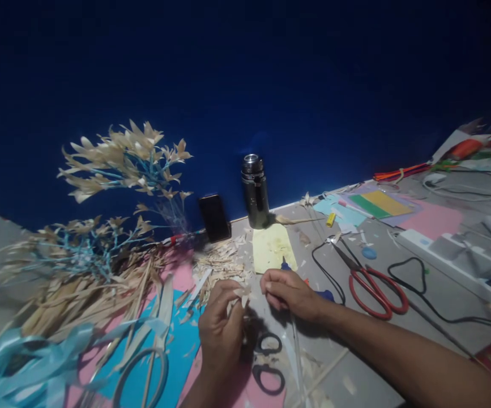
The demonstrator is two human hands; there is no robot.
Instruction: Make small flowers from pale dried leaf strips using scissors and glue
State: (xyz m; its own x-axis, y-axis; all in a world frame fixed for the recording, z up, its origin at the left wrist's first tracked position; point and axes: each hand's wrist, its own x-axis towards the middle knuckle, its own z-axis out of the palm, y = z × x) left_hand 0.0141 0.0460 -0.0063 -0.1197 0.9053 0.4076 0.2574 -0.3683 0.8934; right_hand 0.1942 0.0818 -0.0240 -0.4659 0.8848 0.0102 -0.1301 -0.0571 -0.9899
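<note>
On the table, a vacuum flask stands before the wall, right of a phone; flower sprays rise left of the phone. A paper sheet lies before the flask, scissors right of the sheet, a power strip farther right.

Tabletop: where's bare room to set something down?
Small bare patches lie between the power strip and black cable, and between the far pink sheet and orange bundle. Crowded: the left, with husks and ribbon; around the left hand, shavings and dark scissors.
</note>
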